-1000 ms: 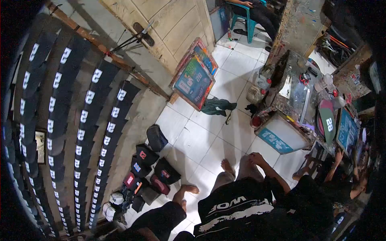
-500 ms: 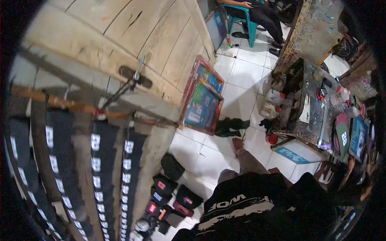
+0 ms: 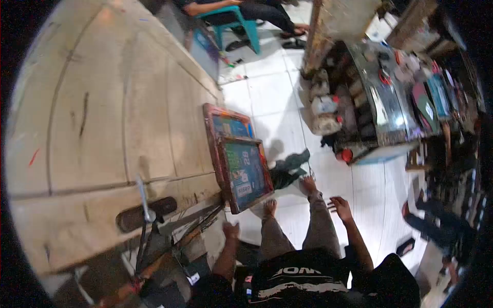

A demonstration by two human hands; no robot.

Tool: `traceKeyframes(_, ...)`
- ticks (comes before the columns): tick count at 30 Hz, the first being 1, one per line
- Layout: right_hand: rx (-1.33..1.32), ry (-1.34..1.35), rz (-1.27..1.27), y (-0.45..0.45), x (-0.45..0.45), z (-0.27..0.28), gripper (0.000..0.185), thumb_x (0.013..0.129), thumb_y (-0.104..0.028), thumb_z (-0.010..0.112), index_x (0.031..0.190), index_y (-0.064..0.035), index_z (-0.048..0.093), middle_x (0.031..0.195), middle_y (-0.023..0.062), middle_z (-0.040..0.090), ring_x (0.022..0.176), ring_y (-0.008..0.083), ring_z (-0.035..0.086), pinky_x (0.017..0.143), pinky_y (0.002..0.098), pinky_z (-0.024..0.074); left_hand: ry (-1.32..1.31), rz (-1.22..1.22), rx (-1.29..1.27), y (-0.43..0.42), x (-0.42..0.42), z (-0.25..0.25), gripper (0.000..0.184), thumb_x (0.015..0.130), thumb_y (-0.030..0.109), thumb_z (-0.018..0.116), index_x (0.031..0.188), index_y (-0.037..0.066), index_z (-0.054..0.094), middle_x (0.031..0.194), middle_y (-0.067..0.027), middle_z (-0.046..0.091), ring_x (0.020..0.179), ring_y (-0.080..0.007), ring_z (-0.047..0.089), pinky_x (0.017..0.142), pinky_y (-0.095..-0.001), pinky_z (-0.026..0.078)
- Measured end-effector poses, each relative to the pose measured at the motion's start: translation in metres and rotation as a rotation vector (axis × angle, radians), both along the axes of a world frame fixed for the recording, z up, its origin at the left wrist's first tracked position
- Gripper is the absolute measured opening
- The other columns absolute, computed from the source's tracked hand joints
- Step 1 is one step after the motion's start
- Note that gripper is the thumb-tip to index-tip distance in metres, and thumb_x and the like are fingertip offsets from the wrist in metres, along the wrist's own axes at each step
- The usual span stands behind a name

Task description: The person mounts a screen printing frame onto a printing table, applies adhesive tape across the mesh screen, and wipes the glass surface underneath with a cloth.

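Reddish-brown screen-printing frame, head view: standing tilted, second frame right behind it. Left hand just beside its near bottom corner; can't tell finger spread or contact. Right hand off to its right, above floor, fingers spread wide, nothing held. Dark-green cloth on floor, just right of it. Cream door on its left. Cluttered workbench well to its right.

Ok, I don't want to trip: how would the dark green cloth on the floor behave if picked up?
The cloth would probably hang floppy, since it lies crumpled in loose folds. It seems unlikely to roll, lying low and uneven on the tiles.
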State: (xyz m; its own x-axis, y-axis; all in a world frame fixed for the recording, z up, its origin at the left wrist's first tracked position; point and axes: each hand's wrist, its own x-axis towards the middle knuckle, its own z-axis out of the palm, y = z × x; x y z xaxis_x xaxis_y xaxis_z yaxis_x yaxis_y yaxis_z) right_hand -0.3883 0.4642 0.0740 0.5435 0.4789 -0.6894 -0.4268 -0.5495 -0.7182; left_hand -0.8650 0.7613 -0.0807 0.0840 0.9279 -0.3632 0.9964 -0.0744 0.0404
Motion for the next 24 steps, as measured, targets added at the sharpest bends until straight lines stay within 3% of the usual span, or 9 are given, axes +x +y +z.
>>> traceKeyframes(1, -0.081, 0.047, -0.078, -0.038, -0.032, -0.012, 0.035, 0.104, -0.029, 0.055, 0.119, 0.0013, 0.063, 0.099, 0.0136, 0.073, 0.086, 0.0216, 0.072, 0.070, 0.0346, 0.0574, 0.034, -0.053, 0.112, 0.041, 0.008, -0.016, 0.078, 0.072, 0.058, 0.080, 0.117, -0.004, 0.066, 0.122, -0.0280, 0.064, 0.114, -0.0435, 0.063, 0.098, -0.0523, 0.050)
traceKeyframes(2, -0.208, 0.046, -0.118, -0.079, -0.070, -0.024, 0.034, 0.103, -0.029, 0.055, 0.114, 0.0002, 0.066, 0.096, 0.0133, 0.073, 0.084, 0.0208, 0.072, 0.070, 0.0338, 0.0576, -0.264, 0.043, -0.184, 0.082, 0.028, -0.002, 0.087, 0.072, 0.056, 0.082, 0.128, -0.006, 0.059, 0.134, -0.0297, 0.057, 0.126, -0.0435, 0.055, 0.105, -0.0507, 0.046)
traceKeyframes(4, -0.074, -0.773, 0.420, -0.233, -0.172, -0.105, 0.029, 0.102, -0.025, 0.053, 0.093, -0.0047, 0.072, 0.080, 0.0057, 0.070, 0.064, 0.0145, 0.062, 0.058, 0.0308, 0.0499, -0.241, 0.159, -0.270, 0.127, 0.067, -0.026, 0.096, 0.070, 0.048, 0.087, 0.139, -0.006, 0.048, 0.138, -0.0297, 0.054, 0.128, -0.0444, 0.053, 0.106, -0.0522, 0.046)
traceKeyframes(6, -0.256, -0.206, 0.458, -0.359, -0.295, -0.119, 0.024, 0.102, -0.024, 0.054, 0.095, -0.0087, 0.071, 0.083, 0.0066, 0.069, 0.067, 0.0183, 0.063, 0.058, 0.0362, 0.0496, -0.355, 0.073, -0.295, 0.140, 0.111, -0.010, 0.097, 0.070, 0.045, 0.088, 0.140, -0.005, 0.045, 0.137, -0.0290, 0.055, 0.126, -0.0443, 0.054, 0.105, -0.0529, 0.046)
traceKeyframes(8, -0.293, 0.150, 0.288, -0.391, -0.363, -0.107, 0.020, 0.101, -0.025, 0.058, 0.099, -0.0091, 0.071, 0.086, 0.0093, 0.070, 0.070, 0.0223, 0.067, 0.059, 0.0394, 0.0519, -0.041, 0.263, -0.306, 0.135, 0.157, 0.011, 0.098, 0.071, 0.041, 0.088, 0.144, -0.004, 0.040, 0.132, -0.0271, 0.059, 0.122, -0.0435, 0.058, 0.107, -0.0545, 0.046)
traceKeyframes(14, -0.548, 0.109, 0.074, -0.299, -0.503, -0.043, 0.044, 0.091, -0.040, 0.062, 0.119, -0.0065, 0.066, 0.121, 0.0231, 0.066, 0.107, 0.0393, 0.066, 0.086, 0.0512, 0.0534, -0.215, 0.005, -0.355, 0.081, 0.243, 0.045, 0.094, 0.075, 0.037, 0.085, 0.145, -0.006, 0.038, 0.132, -0.0274, 0.060, 0.117, -0.0426, 0.062, 0.101, -0.0523, 0.051)
traceKeyframes(16, -0.545, 0.135, 0.032, -0.268, -0.515, -0.064, 0.051, 0.091, -0.043, 0.064, 0.121, -0.0014, 0.065, 0.122, 0.0236, 0.067, 0.110, 0.0370, 0.066, 0.092, 0.0490, 0.0525, -0.264, -0.179, -0.282, 0.062, 0.261, 0.002, 0.087, 0.075, 0.037, 0.085, 0.139, -0.007, 0.044, 0.128, -0.0277, 0.062, 0.111, -0.0422, 0.065, 0.096, -0.0516, 0.054)
traceKeyframes(19, -0.538, 0.243, -0.225, -0.207, -0.481, -0.050, 0.063, 0.092, -0.043, 0.066, 0.135, 0.0022, 0.060, 0.132, 0.0236, 0.064, 0.120, 0.0346, 0.064, 0.102, 0.0449, 0.0507, -0.366, 0.041, -0.429, 0.040, 0.325, 0.000, 0.069, 0.075, 0.035, 0.084, 0.121, -0.011, 0.059, 0.120, -0.0292, 0.067, 0.097, -0.0402, 0.071, 0.084, -0.0500, 0.058)
traceKeyframes(24, -0.614, 0.162, -0.497, -0.206, -0.453, -0.033, 0.040, 0.091, -0.031, 0.062, 0.117, -0.0030, 0.070, 0.107, 0.0262, 0.071, 0.098, 0.0369, 0.071, 0.084, 0.0425, 0.0563, -0.419, -0.842, -0.201, -0.044, 0.384, 0.124, 0.071, 0.077, 0.036, 0.080, 0.127, -0.008, 0.057, 0.114, -0.0309, 0.068, 0.103, -0.0440, 0.068, 0.089, -0.0503, 0.055)
